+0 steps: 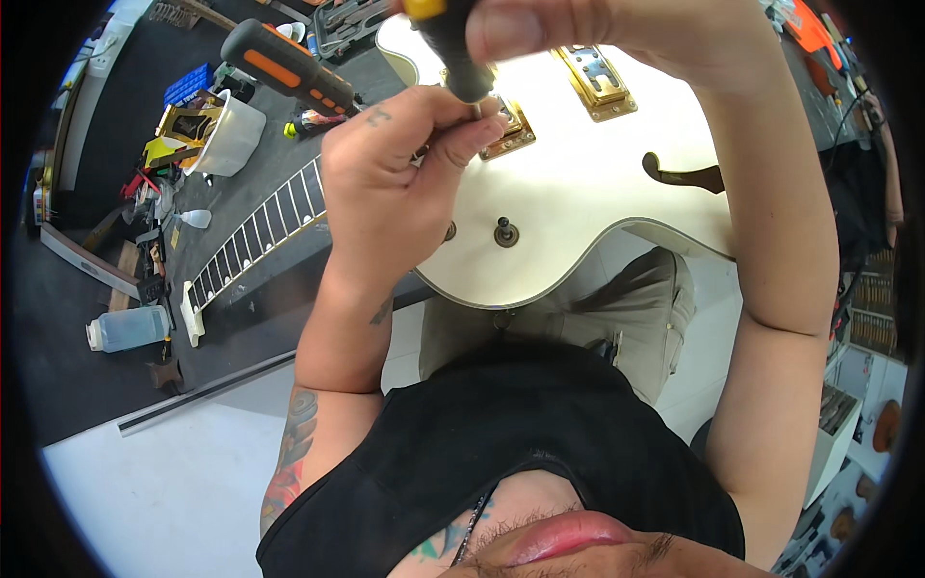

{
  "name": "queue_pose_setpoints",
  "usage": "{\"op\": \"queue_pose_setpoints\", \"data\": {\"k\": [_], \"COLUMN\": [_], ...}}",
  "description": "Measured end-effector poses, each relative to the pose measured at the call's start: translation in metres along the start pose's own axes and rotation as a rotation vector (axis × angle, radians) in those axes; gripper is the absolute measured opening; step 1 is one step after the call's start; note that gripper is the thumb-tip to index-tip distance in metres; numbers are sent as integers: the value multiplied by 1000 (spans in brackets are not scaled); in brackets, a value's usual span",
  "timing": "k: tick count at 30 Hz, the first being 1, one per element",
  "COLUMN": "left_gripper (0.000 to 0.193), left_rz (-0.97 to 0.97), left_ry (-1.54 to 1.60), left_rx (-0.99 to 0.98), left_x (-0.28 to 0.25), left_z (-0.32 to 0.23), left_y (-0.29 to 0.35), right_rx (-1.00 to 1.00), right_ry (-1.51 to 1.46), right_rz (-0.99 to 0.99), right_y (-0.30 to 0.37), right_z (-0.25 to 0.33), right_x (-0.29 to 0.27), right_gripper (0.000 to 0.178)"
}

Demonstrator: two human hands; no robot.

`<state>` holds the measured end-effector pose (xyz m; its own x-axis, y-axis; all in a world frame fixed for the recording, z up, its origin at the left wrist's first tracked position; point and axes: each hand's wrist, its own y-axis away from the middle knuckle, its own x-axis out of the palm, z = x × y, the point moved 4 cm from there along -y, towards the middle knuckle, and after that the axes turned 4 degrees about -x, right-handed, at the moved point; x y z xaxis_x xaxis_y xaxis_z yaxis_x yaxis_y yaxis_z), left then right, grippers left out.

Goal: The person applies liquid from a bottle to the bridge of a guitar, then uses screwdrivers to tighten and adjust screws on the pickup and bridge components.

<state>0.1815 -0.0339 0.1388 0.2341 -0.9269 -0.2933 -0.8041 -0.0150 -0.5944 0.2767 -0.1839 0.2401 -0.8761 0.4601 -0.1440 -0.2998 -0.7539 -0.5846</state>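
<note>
A cream-white electric guitar (578, 212) with gold-framed pickups (594, 82) lies face up in front of me. My left hand (409, 169) is closed over it, thumb and forefinger pinching the thin metal shaft just below the handle of a black and yellow screwdriver (458, 58). My right hand (617, 39) comes in from above and is closed at that handle; its fingers are partly cut off by the top edge. The screwdriver's tip is hidden behind my left fingers, near one pickup. A small dark knob post (506, 232) stands on the body below.
An orange and black screwdriver (279, 65) is left of my left hand. The fretted neck (255, 222) runs across the dark bench (58, 328). Left of it are a translucent tub of parts (236, 135), a blue container (176, 87), a plastic bottle (130, 329) and scattered tools.
</note>
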Motion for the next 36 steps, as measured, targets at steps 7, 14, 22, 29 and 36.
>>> {"op": "queue_pose_setpoints", "data": {"k": [7, 14, 22, 29, 36], "left_gripper": [5, 11, 8, 8, 16], "left_rz": [73, 112, 7, 55, 69], "left_ry": [-15, -83, 97, 23, 86], "left_rx": [-45, -3, -35, 3, -29], "left_x": [0, 3, 3, 6, 2], "left_z": [-4, -9, 0, -3, 4], "left_y": [-2, -4, -2, -2, -2], "right_rx": [88, -139, -127, -120, -124], "right_ry": [-36, 187, 272, 291, 313], "right_rz": [-66, -108, -88, -93, -96], "right_y": [6, 6, 10, 12, 16], "right_z": [8, -5, -3, -4, -3], "right_x": [20, 13, 16, 16, 14], "right_gripper": [43, 37, 36, 36, 35]}}
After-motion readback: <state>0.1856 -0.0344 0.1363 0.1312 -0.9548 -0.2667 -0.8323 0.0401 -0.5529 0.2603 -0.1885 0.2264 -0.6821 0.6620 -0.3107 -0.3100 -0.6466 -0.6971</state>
